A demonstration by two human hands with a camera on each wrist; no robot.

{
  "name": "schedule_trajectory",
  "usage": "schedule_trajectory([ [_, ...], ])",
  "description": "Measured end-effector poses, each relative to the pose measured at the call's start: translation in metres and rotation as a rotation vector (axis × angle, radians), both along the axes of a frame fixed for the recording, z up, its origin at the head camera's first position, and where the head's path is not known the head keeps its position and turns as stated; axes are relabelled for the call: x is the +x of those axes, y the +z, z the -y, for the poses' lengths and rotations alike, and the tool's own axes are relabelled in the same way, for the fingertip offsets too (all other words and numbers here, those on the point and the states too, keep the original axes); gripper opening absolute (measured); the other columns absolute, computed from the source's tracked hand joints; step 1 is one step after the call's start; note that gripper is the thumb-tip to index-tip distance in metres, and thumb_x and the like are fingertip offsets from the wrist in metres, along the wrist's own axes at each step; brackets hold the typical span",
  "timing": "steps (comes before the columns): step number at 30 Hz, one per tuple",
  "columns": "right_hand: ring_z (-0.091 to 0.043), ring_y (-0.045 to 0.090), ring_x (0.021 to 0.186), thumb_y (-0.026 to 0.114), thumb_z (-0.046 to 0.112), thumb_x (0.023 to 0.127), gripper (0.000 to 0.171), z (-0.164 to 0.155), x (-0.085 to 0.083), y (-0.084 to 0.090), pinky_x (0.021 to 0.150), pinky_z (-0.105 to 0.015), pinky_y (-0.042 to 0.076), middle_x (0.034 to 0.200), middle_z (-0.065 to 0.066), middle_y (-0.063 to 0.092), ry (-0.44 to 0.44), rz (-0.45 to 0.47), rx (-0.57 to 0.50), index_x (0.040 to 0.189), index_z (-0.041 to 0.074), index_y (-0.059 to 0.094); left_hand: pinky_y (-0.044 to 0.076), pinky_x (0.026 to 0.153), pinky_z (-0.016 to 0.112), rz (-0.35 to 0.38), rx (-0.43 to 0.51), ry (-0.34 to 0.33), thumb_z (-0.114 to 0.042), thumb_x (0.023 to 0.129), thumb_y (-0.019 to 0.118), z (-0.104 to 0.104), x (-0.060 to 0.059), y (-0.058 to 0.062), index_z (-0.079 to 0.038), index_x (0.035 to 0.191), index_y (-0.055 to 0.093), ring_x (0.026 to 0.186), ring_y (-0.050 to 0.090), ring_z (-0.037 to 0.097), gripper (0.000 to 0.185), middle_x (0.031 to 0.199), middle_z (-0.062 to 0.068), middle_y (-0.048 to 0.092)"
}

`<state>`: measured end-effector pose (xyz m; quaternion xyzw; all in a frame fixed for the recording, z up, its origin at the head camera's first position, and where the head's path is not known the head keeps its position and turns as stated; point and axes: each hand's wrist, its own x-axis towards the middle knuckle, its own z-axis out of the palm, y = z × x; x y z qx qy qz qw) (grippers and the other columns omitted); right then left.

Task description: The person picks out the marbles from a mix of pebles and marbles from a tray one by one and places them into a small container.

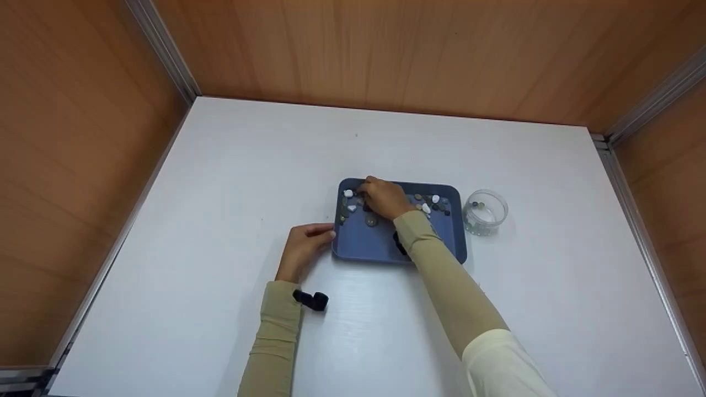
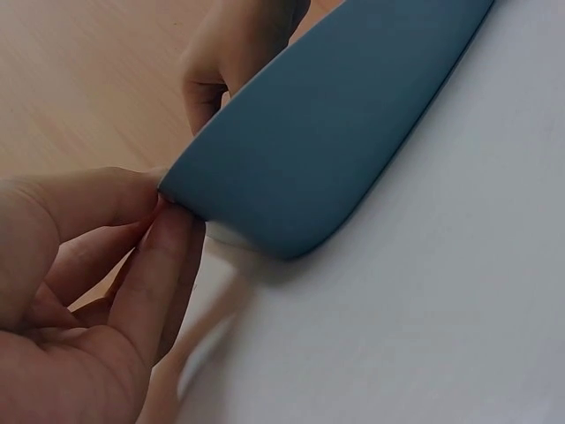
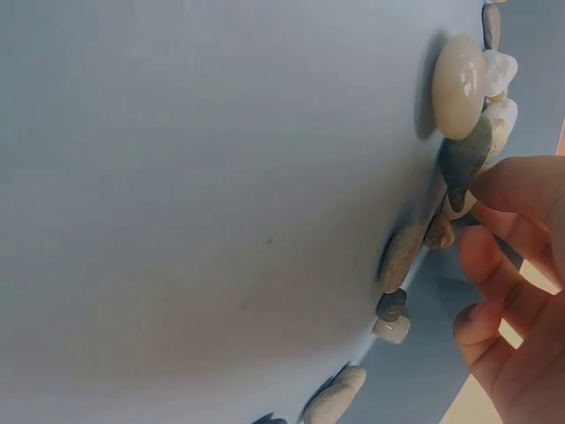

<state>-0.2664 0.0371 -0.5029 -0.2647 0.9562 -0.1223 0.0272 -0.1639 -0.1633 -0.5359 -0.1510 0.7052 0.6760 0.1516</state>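
Closest to the person, the left hand [image 1: 302,246] rests on the white desk [image 1: 220,193] with its grip narrow, thumb and fingers [image 2: 163,256] pinching the near-left corner of the blue tray [image 1: 358,245], which the wrist view shows tipped up a little off the desk at that corner. Just beyond that pinch, the right hand [image 1: 386,198] reaches over the tray's floor to the pebbles [image 1: 348,201] bunched along its far side. Its grip is half closed, fingertips [image 3: 521,190] touching a dark pebble [image 3: 463,163] in the row; whether that pebble is actually held I cannot tell, since the fingers cover its edge.

By my reading, the step in hand is picking one pebble out of the pile while the other hand steadies the tray. The next move likely calls for a firm pinch on a single small, smooth stone without dragging its neighbours, and a steady tray.

The tray holds white, grey and dark pebbles, gathered against its far rim to both sides of the right-hand grip. Further right of that grip, just beside the tray, stands a clear round jar [image 1: 485,212] with a few pebbles in the bottom.
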Motion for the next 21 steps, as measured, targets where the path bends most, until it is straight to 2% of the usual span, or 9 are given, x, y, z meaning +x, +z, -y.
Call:
schedule_trajectory([
  [7,-0.025,0.067,0.094,0.062,0.007,0.092,0.019,-0.0027,-0.0009,-0.0009,0.082,-0.038,0.055,0.102,-0.011,0.067,0.009,-0.002,-0.019,0.108,0.006,0.072,0.053,0.085,0.027,-0.028,0.017,0.009,-0.010,0.083,0.073,-0.0019,0.0010,-0.0007,-0.005,0.107,0.073,0.099,0.064,0.017,0.024,0.111,0.012,0.069],
  [21,-0.026,0.066,0.093,0.064,0.008,0.091,0.017,-0.0065,-0.0028,-0.0025,0.081,-0.038,0.055,0.101,-0.012,0.065,-0.003,0.060,-0.008,0.105,0.004,0.073,0.053,0.084,0.027,0.007,0.015,0.007,-0.010,0.083,0.074,-0.0021,-0.0022,-0.0010,-0.007,0.107,0.074,0.098,0.064,0.016,0.025,0.110,0.010,0.070],
])
